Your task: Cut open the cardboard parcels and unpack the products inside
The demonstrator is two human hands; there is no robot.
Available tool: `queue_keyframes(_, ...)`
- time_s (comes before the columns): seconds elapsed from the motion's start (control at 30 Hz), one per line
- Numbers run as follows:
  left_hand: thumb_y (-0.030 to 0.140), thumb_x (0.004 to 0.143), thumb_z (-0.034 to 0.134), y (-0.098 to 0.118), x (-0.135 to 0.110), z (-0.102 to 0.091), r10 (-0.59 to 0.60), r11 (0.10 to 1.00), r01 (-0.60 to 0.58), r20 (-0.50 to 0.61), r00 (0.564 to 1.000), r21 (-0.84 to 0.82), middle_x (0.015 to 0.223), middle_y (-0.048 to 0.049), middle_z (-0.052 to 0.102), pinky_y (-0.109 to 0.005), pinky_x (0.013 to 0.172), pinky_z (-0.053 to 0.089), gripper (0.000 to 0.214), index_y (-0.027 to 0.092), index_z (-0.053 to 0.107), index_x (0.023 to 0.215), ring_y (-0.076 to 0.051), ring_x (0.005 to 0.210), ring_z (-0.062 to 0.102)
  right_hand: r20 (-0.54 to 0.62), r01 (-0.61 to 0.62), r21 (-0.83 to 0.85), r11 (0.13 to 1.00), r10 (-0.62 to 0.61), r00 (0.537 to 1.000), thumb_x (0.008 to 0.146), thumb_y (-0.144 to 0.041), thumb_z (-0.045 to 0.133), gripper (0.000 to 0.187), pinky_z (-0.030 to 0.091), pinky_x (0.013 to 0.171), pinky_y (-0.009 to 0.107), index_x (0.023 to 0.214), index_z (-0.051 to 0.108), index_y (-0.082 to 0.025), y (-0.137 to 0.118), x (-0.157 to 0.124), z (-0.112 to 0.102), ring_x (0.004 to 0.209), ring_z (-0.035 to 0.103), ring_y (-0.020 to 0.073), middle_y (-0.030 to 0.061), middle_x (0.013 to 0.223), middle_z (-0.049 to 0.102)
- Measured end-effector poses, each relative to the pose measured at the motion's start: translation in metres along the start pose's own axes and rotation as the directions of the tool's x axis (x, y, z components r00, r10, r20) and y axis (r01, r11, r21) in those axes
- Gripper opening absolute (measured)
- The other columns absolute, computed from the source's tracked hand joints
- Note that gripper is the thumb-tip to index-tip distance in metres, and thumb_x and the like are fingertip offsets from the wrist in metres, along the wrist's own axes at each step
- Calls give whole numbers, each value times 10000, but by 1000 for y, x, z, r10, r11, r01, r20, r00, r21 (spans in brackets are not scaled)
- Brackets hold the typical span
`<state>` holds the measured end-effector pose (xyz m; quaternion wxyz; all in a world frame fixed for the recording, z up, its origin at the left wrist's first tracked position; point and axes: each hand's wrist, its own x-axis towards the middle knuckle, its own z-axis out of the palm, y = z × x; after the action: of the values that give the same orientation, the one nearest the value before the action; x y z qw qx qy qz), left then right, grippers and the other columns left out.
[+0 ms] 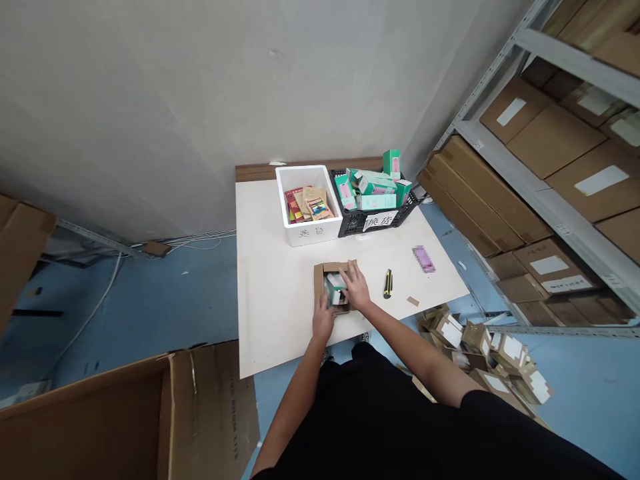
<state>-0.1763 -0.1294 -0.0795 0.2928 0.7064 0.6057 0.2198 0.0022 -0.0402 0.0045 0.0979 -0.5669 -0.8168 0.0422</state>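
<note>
An opened cardboard box (319, 279) sits near the table's front edge, its flaps up. Inside it lies a small white-and-green carton (335, 283), partly covered by fingers. My left hand (323, 317) grips the left wall of the cardboard box, fingertips close to the carton. Across the right wall lies my right hand (356, 288), gripping the box, with some fingers reaching over the opening towards the carton. Whether those fingers touch the carton is hard to tell. To the right, a black-and-yellow box cutter (388, 284) rests on the table.
On the white table (270, 287) stand a white foam bin (310, 233) with booklets and a black crate (350, 223) of green cartons. A purple blurred item (424, 259) and a cardboard scrap (413, 301) lie right. Shelves (540, 193), discarded boxes (495, 353) and a large carton (210, 407) surround it.
</note>
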Motion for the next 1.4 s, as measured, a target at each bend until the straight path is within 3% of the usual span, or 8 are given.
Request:
queue_keyframes(0.07,152,895,623,-1,-2,0,-8,1000,8,34,999,2,1746,3,333,-509,1292,362,147,225,748,872,-303,1664,105,-36,-82,4,997,82,996,967,-201,628,661,427,1145,500,1607,465,-228,4,20,-8,1548,322,365,170,1732,292)
queue_keyframes(0.17,132,892,611,0,-7,0,-26,1000,26,34,999,10,1754,-19,313,-497,1287,365,157,207,731,824,-305,1663,116,55,-123,-6,992,123,991,1009,-175,554,378,489,1029,391,1359,690,-220,8,48,-15,1287,548,300,163,1476,589)
queue_keyframes(0.27,115,879,612,0,-8,0,-44,999,43,34,998,23,1752,-34,317,-515,1282,369,154,204,726,825,-305,1661,130,180,-99,-31,995,103,978,1018,-141,525,296,485,922,314,1168,764,-233,5,59,-15,1096,600,254,117,1188,698)
queue_keyframes(0.43,120,872,627,-2,-6,2,-45,998,44,22,999,35,1741,-60,343,-509,1267,396,136,199,722,815,-310,1653,169,148,-107,-7,994,107,983,1019,-120,467,346,473,921,317,1203,743,-218,-16,37,-5,1139,568,259,115,1206,683)
queue_keyframes(0.67,116,857,653,-4,-4,9,0,998,2,-41,999,58,1694,-59,431,-534,1242,439,129,214,715,800,-347,1628,250,86,-254,27,967,251,964,972,-488,626,511,456,1068,514,1382,619,-184,-45,17,3,1268,487,380,196,1431,555)
queue_keyframes(0.93,153,896,588,7,-4,10,31,998,-25,-95,995,64,1648,-70,495,-572,1274,386,248,255,763,1039,-328,1622,274,161,-326,67,943,312,936,952,-267,594,493,577,965,486,1440,549,-211,-59,14,29,1501,311,399,190,1597,442)
queue_keyframes(1.17,154,894,575,2,-5,-4,-63,993,73,-106,992,95,1648,-83,497,-551,1252,410,192,218,753,928,-329,1615,287,69,-155,83,984,150,986,961,-214,558,396,521,1092,531,1350,632,-191,-68,23,-8,1544,262,389,140,1628,444)
queue_keyframes(1.4,112,824,676,-26,8,-46,-134,981,153,-149,980,119,1663,-54,473,-486,1277,374,125,224,697,774,-337,1618,268,-62,-22,138,990,30,998,967,-287,580,432,508,1091,486,1393,627,-234,-70,31,-70,1545,226,367,78,1674,388)
